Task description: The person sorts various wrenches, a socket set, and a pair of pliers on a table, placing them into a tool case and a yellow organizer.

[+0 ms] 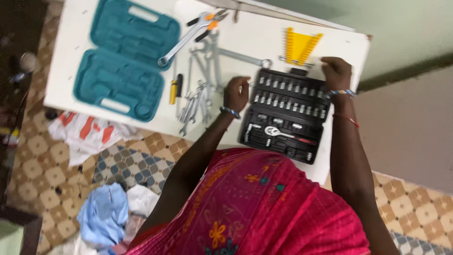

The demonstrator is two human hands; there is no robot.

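Note:
A black socket case [283, 141] lies open on the white table [155, 123], with rows of shiny sockets and a ratchet [278, 133] inside. My left hand [236, 93] is curled against the case's far left corner, right beside a heap of loose spanners [196, 101]. My right hand [336, 72] grips the case's far right corner, next to a yellow spanner holder [300, 45]. Both wrists carry bangles.
An empty teal tool case [125, 61] lies open at the table's left. Near it lie a large adjustable spanner [181, 42], orange-handled pliers [211, 22], a yellow-handled screwdriver [173, 90] and a long spanner [245, 58]. Bags and blue cloth [104, 215] litter the tiled floor.

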